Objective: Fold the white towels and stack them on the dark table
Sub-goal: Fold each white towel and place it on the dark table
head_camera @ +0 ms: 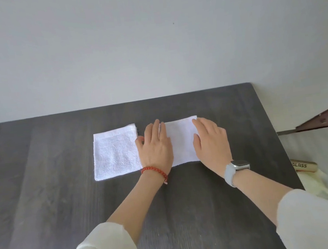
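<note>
Dark table (42, 179): wood-grain top, filling the lower part of the view, far edge against a pale wall (148, 34); right edge runs from 1 o'clock down to 4 o'clock.

Left towel (115, 152): white, folded to a near square, lying flat on the table at about 10 o'clock from the table's middle. Its right edge lies just beside the left hand's thumb; contact cannot be confirmed.

Left hand (155, 145): palm down, fingers straight and together, pointing toward 12 o'clock, pressing flat on the left part of the right towel. Nothing is gripped. A red bead bracelet (154, 172) sits on the wrist; a cream sleeve (103, 248) is pushed up the forearm.

Right towel (181, 140): white, folded, flat on the table directly right of the left towel, at about 12 o'clock from the table's middle. Only its central strip and lower edge show between the two hands; its side edges are covered.

Right hand (212, 139): palm down, fingers extended and slightly blurred, pointing toward 11 o'clock, resting flat on the right part of the same towel. Nothing is gripped. A watch (239, 165) with a pale grey strap is on the wrist.

Off the table at 3 o'clock: a gold-coloured cylinder (303, 166) lettered "GLASS", lying below the table edge. Above it, a dark brown panel (325, 116) enters from the right border.
</note>
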Tool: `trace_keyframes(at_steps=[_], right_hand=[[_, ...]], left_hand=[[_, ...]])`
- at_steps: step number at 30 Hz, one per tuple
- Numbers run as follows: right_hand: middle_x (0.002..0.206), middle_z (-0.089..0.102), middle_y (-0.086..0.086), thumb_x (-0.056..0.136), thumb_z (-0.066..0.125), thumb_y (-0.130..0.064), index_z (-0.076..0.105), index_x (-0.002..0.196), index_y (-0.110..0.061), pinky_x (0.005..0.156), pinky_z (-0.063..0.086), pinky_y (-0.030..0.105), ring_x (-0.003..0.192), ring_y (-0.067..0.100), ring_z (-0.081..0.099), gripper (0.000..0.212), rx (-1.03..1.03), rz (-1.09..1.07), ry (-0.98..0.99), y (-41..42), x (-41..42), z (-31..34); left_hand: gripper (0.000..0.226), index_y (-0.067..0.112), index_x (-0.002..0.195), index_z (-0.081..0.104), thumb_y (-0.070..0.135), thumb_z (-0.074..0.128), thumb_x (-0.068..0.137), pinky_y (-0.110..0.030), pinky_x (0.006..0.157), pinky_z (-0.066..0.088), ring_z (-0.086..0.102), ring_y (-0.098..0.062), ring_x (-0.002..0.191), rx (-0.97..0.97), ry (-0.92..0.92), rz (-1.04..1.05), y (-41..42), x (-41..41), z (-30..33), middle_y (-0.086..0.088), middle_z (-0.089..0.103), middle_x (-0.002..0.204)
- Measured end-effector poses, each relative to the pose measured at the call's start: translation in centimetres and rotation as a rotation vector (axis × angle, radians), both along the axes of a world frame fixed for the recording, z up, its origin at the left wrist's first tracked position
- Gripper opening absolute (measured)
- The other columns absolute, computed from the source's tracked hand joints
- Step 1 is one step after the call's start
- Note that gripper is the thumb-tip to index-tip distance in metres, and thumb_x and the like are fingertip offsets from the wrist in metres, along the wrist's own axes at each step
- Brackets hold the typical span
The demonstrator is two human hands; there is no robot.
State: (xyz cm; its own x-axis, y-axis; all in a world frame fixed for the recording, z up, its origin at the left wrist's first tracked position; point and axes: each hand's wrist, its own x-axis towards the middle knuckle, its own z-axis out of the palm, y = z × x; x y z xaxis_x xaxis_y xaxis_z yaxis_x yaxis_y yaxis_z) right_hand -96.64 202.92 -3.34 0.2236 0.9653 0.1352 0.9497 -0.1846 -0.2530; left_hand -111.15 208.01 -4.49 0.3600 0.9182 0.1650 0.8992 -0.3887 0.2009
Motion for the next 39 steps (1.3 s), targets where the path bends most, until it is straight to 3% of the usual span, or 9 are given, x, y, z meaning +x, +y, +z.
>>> trace_keyframes(at_steps=[3,6,10,13,17,21,25,31,39], right_hand=[[0.139,0.047,0.010,0.090,0.039,-0.028,0.049,0.130,-0.007,0.097,0.040,0.052,0.129,0.023,0.044,0.046,-0.169,0.166,-0.255,0.0,0.2,-1.1],[0.144,0.040,0.011,0.089,0.023,-0.036,0.045,0.134,-0.007,0.100,0.035,0.057,0.133,0.022,0.039,0.057,-0.328,0.172,-0.237,0.1,0.6,-1.7],[0.151,0.027,0.010,0.090,0.015,-0.043,0.033,0.141,-0.010,0.106,0.026,0.057,0.138,0.024,0.028,0.063,-0.407,0.194,-0.238,0.0,0.9,-1.5],[0.156,-0.007,0.005,0.095,0.011,-0.044,0.002,0.147,-0.016,0.113,0.006,0.051,0.144,0.021,-0.004,0.060,-0.447,0.261,-0.201,0.3,1.4,-0.6],[0.156,-0.001,0.000,0.098,0.026,-0.029,0.009,0.147,-0.020,0.116,0.006,0.041,0.144,0.020,-0.003,0.052,-0.331,0.282,-0.014,-0.7,2.1,2.9],[0.149,0.032,-0.002,0.096,0.035,-0.022,0.039,0.137,-0.019,0.112,0.020,0.030,0.139,0.015,0.023,0.041,-0.213,0.094,0.318,-6.1,3.6,5.9],[0.127,0.057,-0.001,0.095,0.039,-0.015,0.053,0.125,-0.015,0.100,0.035,0.023,0.121,0.017,0.048,0.034,-0.180,-0.077,0.505,-15.3,7.7,9.1],[0.119,0.062,0.002,0.095,0.042,-0.016,0.057,0.119,-0.012,0.088,0.040,0.019,0.111,0.015,0.056,0.029,-0.125,-0.284,0.513,-37.1,15.3,14.4],[0.103,0.068,0.010,0.093,0.046,-0.012,0.064,0.105,-0.008,0.082,0.046,0.031,0.095,0.029,0.062,0.022,0.057,-0.809,0.518,-72.3,21.8,18.5]], left_hand=[[0.057,0.006,0.129,0.050,0.038,0.024,0.089,-0.044,0.091,0.044,0.047,-0.020,0.127,-0.146,0.180,-0.079,-0.9,-0.1,-0.8,-0.006,0.051,0.136],[0.071,0.006,0.138,0.039,0.051,0.015,0.088,-0.051,0.103,0.033,0.036,-0.021,0.134,-0.220,0.236,-0.079,-1.1,-0.4,-1.0,-0.008,0.039,0.145],[0.086,0.009,0.146,-0.008,0.062,-0.012,0.078,-0.049,0.113,-0.004,-0.007,-0.018,0.144,-0.283,0.384,-0.165,-0.9,-0.7,-0.5,-0.005,-0.009,0.156],[0.078,0.011,0.145,-0.014,0.062,0.004,0.089,-0.050,0.112,-0.010,-0.016,-0.019,0.142,-0.302,0.441,-0.163,-0.5,-0.5,0.4,-0.005,-0.017,0.154],[0.064,0.015,0.147,0.006,0.050,0.020,0.095,-0.051,0.113,-0.004,-0.012,-0.024,0.143,-0.297,0.371,-0.076,-1.1,0.0,3.7,-0.006,-0.005,0.156],[0.049,0.023,0.142,0.029,0.039,0.032,0.095,-0.043,0.115,0.003,-0.002,-0.019,0.144,-0.294,0.065,-0.002,-5.6,1.6,7.0,0.000,0.012,0.155],[0.043,0.020,0.136,0.041,0.032,0.040,0.095,-0.034,0.111,0.020,0.025,-0.016,0.137,-0.394,-0.194,-0.025,-13.5,5.4,10.0,0.001,0.034,0.147],[0.038,0.019,0.131,0.046,0.030,0.042,0.095,-0.032,0.105,0.029,0.042,-0.018,0.126,-0.482,-0.307,-0.272,-31.4,14.5,15.0,0.001,0.048,0.135],[0.032,0.014,0.121,0.056,0.025,0.047,0.092,-0.033,0.094,0.043,0.054,-0.028,0.113,-0.548,-0.260,-0.780,-60.1,29.1,19.2,-0.009,0.059,0.121]])
